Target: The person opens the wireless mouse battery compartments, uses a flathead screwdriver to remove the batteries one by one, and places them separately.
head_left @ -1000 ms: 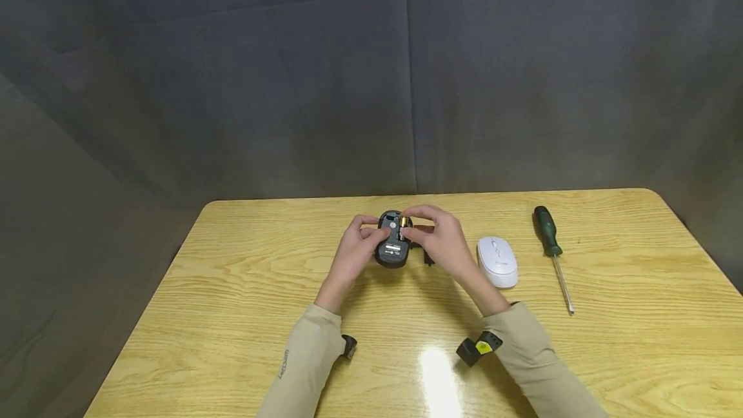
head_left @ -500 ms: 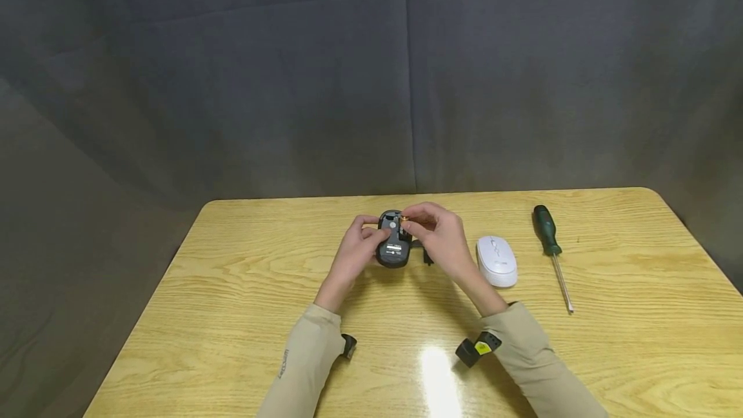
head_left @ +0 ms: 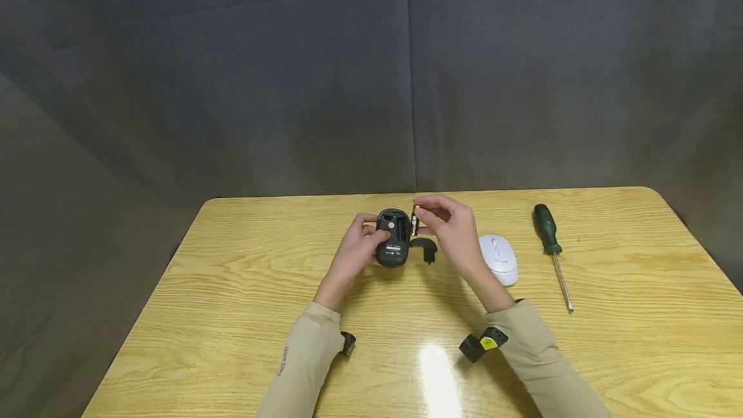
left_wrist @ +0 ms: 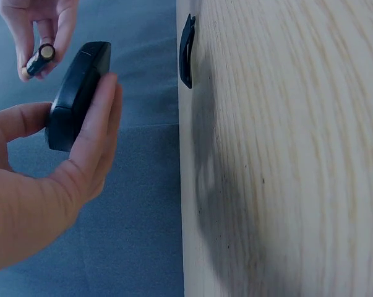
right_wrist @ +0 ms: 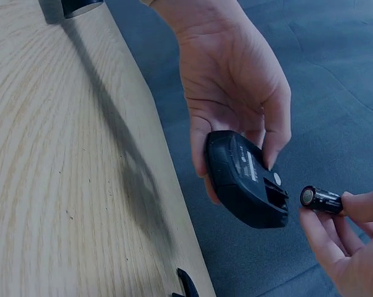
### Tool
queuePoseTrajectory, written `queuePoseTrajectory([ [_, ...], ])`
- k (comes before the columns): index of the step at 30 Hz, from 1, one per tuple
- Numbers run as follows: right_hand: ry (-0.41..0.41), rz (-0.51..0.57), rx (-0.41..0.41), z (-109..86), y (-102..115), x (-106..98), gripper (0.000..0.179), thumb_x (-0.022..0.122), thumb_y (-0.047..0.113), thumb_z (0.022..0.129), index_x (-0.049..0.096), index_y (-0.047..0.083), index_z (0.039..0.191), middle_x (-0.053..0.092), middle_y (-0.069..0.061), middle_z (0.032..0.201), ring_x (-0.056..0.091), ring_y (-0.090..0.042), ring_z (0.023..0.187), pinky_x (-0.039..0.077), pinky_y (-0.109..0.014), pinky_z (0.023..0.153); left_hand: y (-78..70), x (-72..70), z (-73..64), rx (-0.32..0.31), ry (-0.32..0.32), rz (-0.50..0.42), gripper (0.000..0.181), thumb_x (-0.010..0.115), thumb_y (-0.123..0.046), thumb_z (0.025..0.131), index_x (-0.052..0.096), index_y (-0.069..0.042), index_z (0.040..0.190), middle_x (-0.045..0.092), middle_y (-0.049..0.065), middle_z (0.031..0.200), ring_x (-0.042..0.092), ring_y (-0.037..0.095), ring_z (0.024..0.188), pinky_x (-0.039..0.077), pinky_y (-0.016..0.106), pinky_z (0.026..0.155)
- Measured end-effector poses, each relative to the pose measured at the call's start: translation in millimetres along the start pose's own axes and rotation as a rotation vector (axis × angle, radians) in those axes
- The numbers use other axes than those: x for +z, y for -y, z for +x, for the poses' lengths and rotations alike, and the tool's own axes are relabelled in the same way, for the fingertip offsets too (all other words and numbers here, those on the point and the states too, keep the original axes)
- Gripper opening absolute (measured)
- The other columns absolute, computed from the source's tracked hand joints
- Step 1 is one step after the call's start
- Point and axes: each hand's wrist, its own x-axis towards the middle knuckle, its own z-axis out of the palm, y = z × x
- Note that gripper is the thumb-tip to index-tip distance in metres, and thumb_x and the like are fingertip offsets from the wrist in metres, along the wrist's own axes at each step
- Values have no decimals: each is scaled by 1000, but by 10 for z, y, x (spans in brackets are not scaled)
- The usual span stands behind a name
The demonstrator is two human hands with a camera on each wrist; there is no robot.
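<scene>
My left hand (head_left: pixel 355 247) grips a black computer mouse (head_left: pixel 392 251), its underside turned up and its battery slot uncovered. In the right wrist view the slot of the mouse (right_wrist: pixel 239 179) looks hollow. A small battery (head_left: pixel 415 221), black with a gold end, is pinched between thumb and fingers of my right hand (head_left: pixel 454 231), just right of the mouse and apart from it. The left wrist view shows the battery (left_wrist: pixel 40 60) end-on beyond the mouse (left_wrist: pixel 81 93). On the table below lies a black battery cover (head_left: pixel 428 249).
A white computer mouse (head_left: pixel 498 259) sits on the wooden table (head_left: pixel 232 315), right of my right hand. Farther right lies a screwdriver (head_left: pixel 548 231) with a dark green handle. A dark cloth (head_left: pixel 290 82) hangs behind the table's back edge.
My right hand has pulled the battery out of the black mouse's slot and moved it slightly to the right. The left hand keeps the mouse nearly in place.
</scene>
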Motion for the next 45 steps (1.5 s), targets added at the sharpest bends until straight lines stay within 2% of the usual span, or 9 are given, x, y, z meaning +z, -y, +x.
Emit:
queuePoseTrajectory([
  [8, -9, 8, 88, 26, -20, -76, 22, 68, -1, 97, 69, -14, 115, 71, -17, 108, 68, -7, 84, 61, -36, 75, 6, -17, 11, 18, -36, 57, 53, 61, -7, 91, 49, 4, 141, 54, 20, 113, 60, 20, 86, 53, 30, 66],
  [15, 5, 10, 158, 30, -85, -97, 24, 68, -1, 97, 68, -15, 117, 71, -19, 110, 67, -7, 83, 61, -30, 73, 10, -42, -4, 39, -10, 105, 48, 60, -1, 87, 56, 2, 135, 53, 20, 119, 63, 24, 93, 51, 31, 73],
  [20, 32, 19, 186, 27, -114, -110, 24, 68, -2, 98, 67, -16, 117, 71, -18, 108, 67, -7, 84, 61, -32, 74, 19, -57, -18, 80, 1, 151, 43, 61, 2, 87, 60, 0, 131, 57, 18, 122, 62, 26, 96, 50, 34, 78],
  [25, 61, 14, 184, 22, -138, -115, 23, 68, -2, 97, 67, -17, 115, 71, -20, 107, 67, -9, 84, 61, -33, 73, 42, -69, -9, 130, -21, 233, 40, 61, 5, 88, 64, -3, 127, 60, 17, 127, 61, 30, 106, 52, 38, 83],
  [28, 72, 8, 189, 20, -155, -117, 22, 67, -2, 97, 68, -16, 114, 71, -19, 106, 67, -10, 84, 61, -33, 73, 62, -83, -6, 171, -36, 297, 37, 61, 8, 89, 67, -6, 122, 62, 16, 129, 60, 31, 107, 52, 39, 82],
  [31, 81, 7, 201, 17, -167, -118, 23, 67, -3, 98, 67, -17, 116, 71, -19, 105, 68, -9, 83, 61, -32, 73, 84, -97, -6, 216, -45, 358, 37, 62, 13, 88, 69, -6, 118, 64, 18, 126, 61, 32, 101, 52, 40, 77],
  [35, 92, -1, 215, 12, -170, -121, 25, 66, -3, 98, 65, -18, 118, 71, -20, 107, 68, -9, 83, 61, -32, 73, 114, -101, 11, 242, -56, 414, 37, 63, 16, 86, 69, -5, 116, 66, 18, 121, 61, 32, 99, 50, 39, 76],
  [42, 106, -9, 233, 8, -154, -125, 24, 66, -3, 98, 66, -18, 117, 71, -16, 103, 68, -10, 83, 61, -31, 72, 147, -109, 43, 273, -77, 474, 37, 63, 18, 84, 67, -3, 114, 65, 15, 117, 58, 32, 105, 48, 45, 88],
  [45, 117, -17, 235, 7, -149, -119, 23, 67, -2, 97, 67, -17, 115, 71, -15, 102, 68, -10, 81, 61, -31, 71, 149, -132, 46, 317, -46, 534, 38, 63, 20, 82, 65, -3, 112, 62, 16, 116, 59, 34, 108, 49, 49, 95],
])
